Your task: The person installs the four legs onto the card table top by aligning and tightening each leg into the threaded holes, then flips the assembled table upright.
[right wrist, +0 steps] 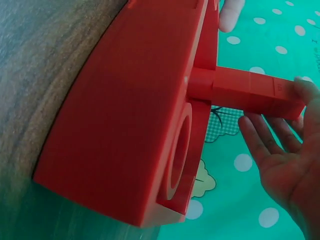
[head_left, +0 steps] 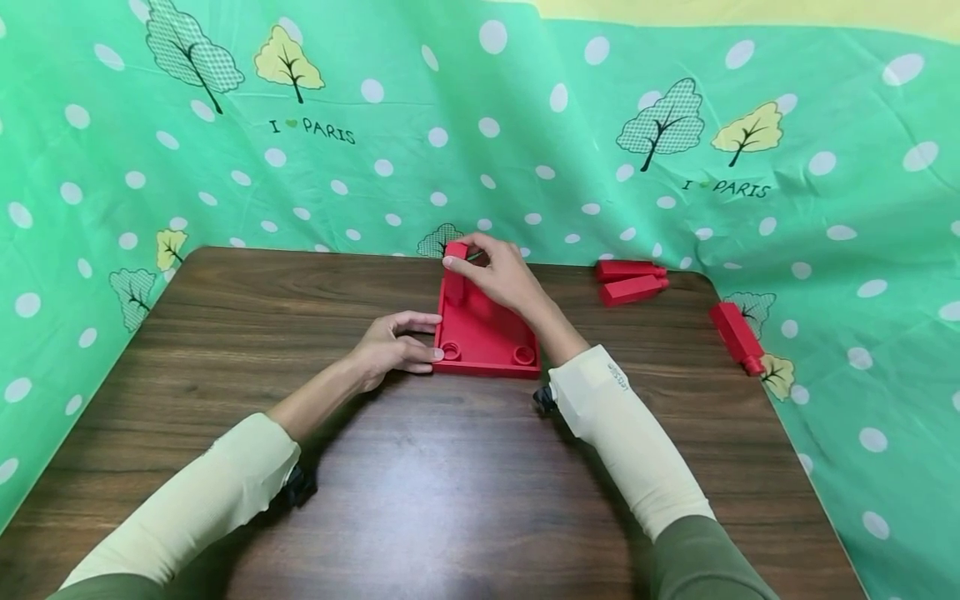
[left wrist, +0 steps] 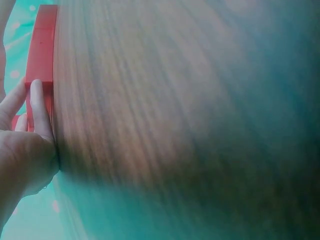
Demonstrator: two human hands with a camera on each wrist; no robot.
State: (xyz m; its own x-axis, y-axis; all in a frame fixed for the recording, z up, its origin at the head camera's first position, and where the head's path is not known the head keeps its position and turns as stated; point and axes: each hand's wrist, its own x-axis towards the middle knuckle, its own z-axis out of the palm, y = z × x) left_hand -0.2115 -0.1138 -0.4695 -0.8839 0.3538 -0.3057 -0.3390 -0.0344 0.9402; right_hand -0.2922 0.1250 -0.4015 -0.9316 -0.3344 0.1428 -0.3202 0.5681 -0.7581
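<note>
A red tray-like tabletop (head_left: pixel 487 329) lies on the table, with round sockets in its two near corners. My right hand (head_left: pixel 498 271) grips the upper end of a red table leg (head_left: pixel 455 279), which stands upright at the tabletop's far left corner. In the right wrist view the leg (right wrist: pixel 240 90) meets the corner with its narrow round end; whether it is fully seated I cannot tell. My left hand (head_left: pixel 393 346) rests its extended fingers against the tabletop's left side, near the front corner; the left wrist view shows these fingers (left wrist: pixel 39 102) along the wall.
Two red legs (head_left: pixel 633 290) lie side by side at the table's back right. Another leg (head_left: pixel 737 337) lies on the right edge. A green spotted cloth (head_left: pixel 487 167) hangs behind the brown wooden table (head_left: pixel 405 483).
</note>
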